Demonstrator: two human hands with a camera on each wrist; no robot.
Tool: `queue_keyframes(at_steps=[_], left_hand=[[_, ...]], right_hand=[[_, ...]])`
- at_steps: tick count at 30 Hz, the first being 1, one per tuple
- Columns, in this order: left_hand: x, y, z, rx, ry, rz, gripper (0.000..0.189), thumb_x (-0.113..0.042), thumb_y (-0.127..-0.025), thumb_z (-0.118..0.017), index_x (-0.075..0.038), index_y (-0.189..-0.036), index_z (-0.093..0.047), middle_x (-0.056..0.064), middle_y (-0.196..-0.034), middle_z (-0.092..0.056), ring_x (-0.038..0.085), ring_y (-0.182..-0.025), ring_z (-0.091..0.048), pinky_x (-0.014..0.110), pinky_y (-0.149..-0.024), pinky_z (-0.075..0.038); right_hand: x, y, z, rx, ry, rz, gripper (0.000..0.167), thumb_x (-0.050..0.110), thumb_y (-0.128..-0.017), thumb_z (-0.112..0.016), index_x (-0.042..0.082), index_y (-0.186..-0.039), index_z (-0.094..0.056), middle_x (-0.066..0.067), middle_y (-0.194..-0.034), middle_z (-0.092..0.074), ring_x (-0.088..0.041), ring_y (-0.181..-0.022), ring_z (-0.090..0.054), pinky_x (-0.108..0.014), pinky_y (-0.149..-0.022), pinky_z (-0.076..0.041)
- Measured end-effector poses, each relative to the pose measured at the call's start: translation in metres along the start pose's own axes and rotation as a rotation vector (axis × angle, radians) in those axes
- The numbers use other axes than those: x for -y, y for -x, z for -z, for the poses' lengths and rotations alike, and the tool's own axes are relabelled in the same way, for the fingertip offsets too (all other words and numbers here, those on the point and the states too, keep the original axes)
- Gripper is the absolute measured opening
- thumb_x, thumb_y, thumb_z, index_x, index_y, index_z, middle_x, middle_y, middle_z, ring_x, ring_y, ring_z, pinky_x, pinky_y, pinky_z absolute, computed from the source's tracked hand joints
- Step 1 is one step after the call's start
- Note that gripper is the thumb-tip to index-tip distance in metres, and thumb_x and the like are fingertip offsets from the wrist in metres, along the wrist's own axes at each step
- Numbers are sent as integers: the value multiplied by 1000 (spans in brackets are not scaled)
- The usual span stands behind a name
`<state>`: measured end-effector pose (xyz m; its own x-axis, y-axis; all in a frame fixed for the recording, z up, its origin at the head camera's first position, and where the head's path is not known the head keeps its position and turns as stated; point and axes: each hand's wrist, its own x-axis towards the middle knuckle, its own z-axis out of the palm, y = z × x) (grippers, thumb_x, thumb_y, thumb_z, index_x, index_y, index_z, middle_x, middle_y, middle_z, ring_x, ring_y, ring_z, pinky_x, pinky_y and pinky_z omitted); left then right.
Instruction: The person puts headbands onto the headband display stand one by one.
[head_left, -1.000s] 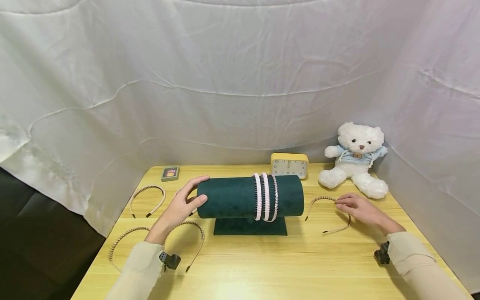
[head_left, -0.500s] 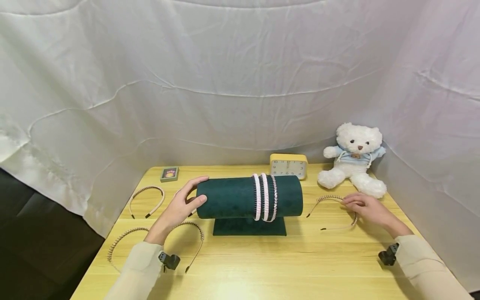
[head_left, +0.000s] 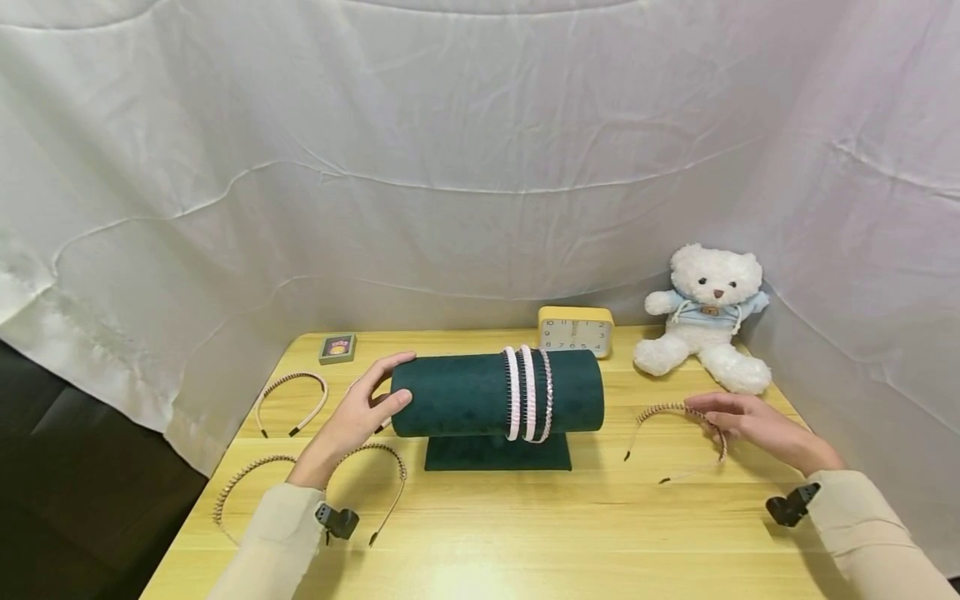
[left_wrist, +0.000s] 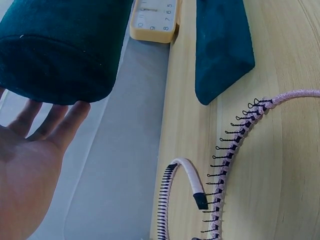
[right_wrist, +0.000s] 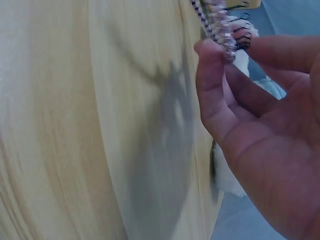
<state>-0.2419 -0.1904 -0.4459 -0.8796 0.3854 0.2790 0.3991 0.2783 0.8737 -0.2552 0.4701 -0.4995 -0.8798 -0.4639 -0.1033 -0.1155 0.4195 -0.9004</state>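
Observation:
A dark green velvet roll [head_left: 450,396] on a flat base [head_left: 498,452] carries three pink headbands [head_left: 529,396] right of its middle. At the roll's left end rests my left hand [head_left: 360,412], thumb on the front rim; in the left wrist view its fingers reach out straight to the end's edge. Off to the right, my right hand [head_left: 765,429] pinches a beaded, toothed headband [head_left: 663,408] between thumb and fingers. In the right wrist view, the headband [right_wrist: 220,25] is held at the fingertips, over a shadow on the table; most of it lies out of that view.
More headbands lie at left: one at the back [head_left: 288,379], two nearer [head_left: 240,487] [head_left: 390,457], partly behind my left arm. Behind the roll stand a yellow clock [head_left: 576,332] and a white teddy bear [head_left: 716,308]. A small box [head_left: 337,348] sits back left. Pale curtains [head_left: 480,167] enclose the table.
My right hand has drawn back to the right and a little nearer, and the beaded headband has moved with it. The left hand stays at the roll's end.

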Motion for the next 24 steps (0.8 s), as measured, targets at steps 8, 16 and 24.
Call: queue_keyframes(at_steps=[8, 16, 24], left_hand=[[1, 0, 0, -3, 7, 2, 57, -24, -112, -62, -26, -166, -45, 4, -173, -40, 34, -162, -34, 68, -124, -38], [3, -1, 0, -2, 4, 6, 56, -23, -112, -62, -34, -164, -46, 5, -174, -39, 35, -163, -33, 69, -124, -37], [3, -1, 1, 2, 4, 1, 55, -23, -112, -62, -34, -164, -46, 5, -174, -39, 36, -163, -32, 69, -124, -37]], right_hand=[[0, 0, 0, 68, -82, -25, 46, 9, -115, -52, -15, -152, -42, -25, -122, -64, -21, -100, -71, -38, -87, -65], [-5, 1, 3, 193, -220, 3, 43, 3, -116, -44, -16, -154, -40, -23, -135, -63, -21, -105, -71, -41, -93, -66], [-7, 3, 4, 186, -198, 20, 45, 4, -117, -44, -17, -156, -43, -11, -142, -69, -20, -112, -75, -38, -99, -64]])
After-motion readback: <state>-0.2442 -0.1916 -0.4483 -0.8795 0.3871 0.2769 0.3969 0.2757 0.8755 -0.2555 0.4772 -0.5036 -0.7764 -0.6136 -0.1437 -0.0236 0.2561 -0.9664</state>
